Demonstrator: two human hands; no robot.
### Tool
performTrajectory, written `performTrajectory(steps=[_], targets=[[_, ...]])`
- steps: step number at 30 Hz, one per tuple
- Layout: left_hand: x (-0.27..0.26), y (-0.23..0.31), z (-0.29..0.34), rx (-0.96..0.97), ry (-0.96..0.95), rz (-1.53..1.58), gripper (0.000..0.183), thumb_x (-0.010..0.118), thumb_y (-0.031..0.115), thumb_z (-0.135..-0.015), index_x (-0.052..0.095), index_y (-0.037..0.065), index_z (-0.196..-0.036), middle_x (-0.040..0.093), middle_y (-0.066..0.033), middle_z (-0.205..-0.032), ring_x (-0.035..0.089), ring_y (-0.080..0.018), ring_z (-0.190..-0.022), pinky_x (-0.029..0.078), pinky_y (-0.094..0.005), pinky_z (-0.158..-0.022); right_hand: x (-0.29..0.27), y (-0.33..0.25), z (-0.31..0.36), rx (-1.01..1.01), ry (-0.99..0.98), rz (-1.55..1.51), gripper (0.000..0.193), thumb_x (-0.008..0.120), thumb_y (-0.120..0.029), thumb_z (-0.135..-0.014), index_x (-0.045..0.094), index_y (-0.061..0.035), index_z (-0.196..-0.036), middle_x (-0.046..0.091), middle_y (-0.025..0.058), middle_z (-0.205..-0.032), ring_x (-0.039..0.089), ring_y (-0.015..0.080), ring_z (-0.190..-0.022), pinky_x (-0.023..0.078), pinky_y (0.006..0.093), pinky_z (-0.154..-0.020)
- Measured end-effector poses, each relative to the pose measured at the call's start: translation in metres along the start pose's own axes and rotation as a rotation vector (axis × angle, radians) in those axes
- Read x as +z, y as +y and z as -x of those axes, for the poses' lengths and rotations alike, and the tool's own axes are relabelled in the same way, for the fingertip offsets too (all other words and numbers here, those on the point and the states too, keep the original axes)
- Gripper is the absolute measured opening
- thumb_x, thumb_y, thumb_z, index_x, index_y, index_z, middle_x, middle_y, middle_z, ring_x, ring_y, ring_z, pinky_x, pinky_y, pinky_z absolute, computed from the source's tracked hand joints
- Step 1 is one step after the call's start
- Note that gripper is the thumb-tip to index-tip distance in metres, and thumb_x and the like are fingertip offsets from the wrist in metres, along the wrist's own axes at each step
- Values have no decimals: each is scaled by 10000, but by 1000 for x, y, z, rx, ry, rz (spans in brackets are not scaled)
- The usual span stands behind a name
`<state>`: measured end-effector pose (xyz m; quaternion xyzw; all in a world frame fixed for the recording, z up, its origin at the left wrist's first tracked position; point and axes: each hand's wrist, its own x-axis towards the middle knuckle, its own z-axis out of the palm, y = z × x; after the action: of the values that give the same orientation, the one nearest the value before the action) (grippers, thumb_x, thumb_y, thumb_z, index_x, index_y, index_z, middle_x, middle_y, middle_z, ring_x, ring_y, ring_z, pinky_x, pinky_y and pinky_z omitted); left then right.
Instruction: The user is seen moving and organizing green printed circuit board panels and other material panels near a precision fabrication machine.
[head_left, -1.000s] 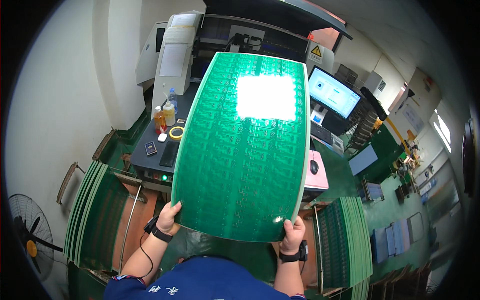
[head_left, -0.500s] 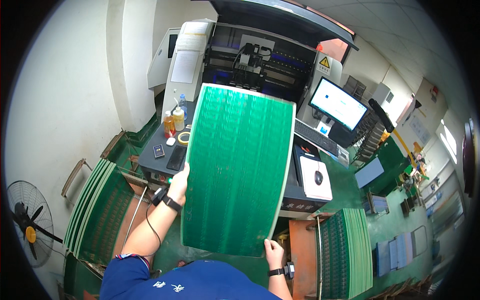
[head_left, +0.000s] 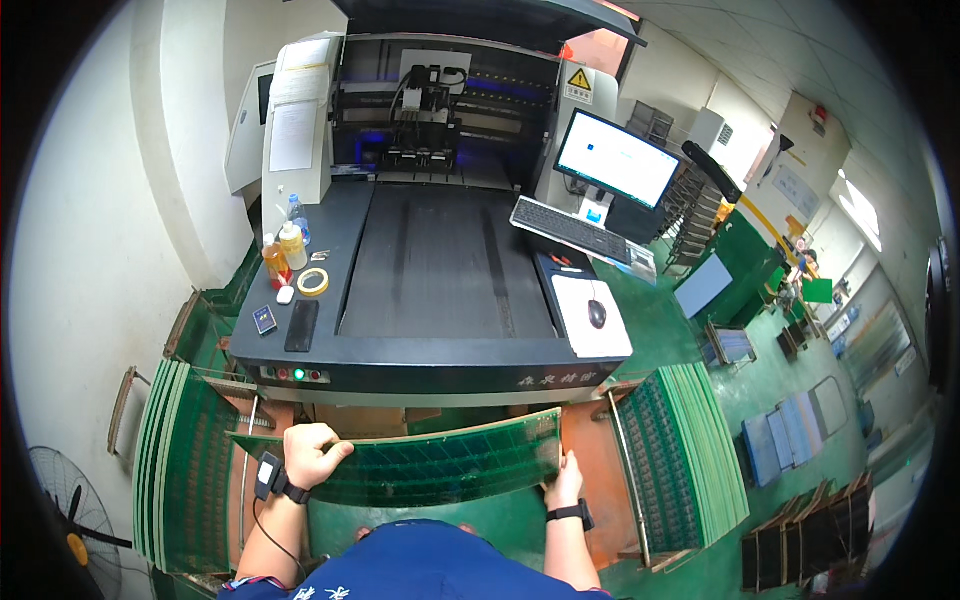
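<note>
A large green circuit board panel (head_left: 430,465) is held low in front of my body, tilted so that its long edge faces up. My left hand (head_left: 315,455) grips the upper edge near its left end, fingers wrapped over it and thumb along the top. At the right end my right hand (head_left: 565,480) pinches the panel's side; some of its fingers are hidden behind the board. Beyond the panel is a dark machine with a flat black bed (head_left: 430,270).
Racks of upright green panels stand at left (head_left: 185,470) and right (head_left: 690,460). On the machine's table are bottles (head_left: 292,245), a tape roll (head_left: 313,282), a black phone (head_left: 301,326), a keyboard (head_left: 570,228) and a mouse (head_left: 597,314). A fan (head_left: 75,520) stands far left.
The panel has come down from in front of the machine to waist height and turned from upright to lengthwise. My left hand has moved down with it; the black bed is now uncovered.
</note>
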<state>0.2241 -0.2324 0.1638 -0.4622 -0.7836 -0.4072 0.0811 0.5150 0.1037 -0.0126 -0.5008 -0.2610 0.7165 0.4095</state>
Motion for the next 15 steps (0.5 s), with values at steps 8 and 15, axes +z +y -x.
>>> performTrajectory(steps=[8, 15], targets=[[-14, -4, -11, 76, -87, 73, 374, 666, 382, -706, 568, 51, -562, 500, -80, -506, 506, -256, -456, 367, -322, -440, -7, -8, 12, 24, -204, -84, 222, 467, -240, -885, 611, -74, -859, 621, 42, -830, 591, 193, -742, 475, 320, -683], [6, -20, -19, -38, 7, 131, 328, 665, 280, -735, 549, 19, -574, 488, -110, -522, 501, -252, -484, 371, -328, -469, 27, -74, 34, -147, -245, 21, 258, 535, -255, -867, 498, -108, -658, 488, 4, -624, 470, 126, -601, 380, 268, -566]])
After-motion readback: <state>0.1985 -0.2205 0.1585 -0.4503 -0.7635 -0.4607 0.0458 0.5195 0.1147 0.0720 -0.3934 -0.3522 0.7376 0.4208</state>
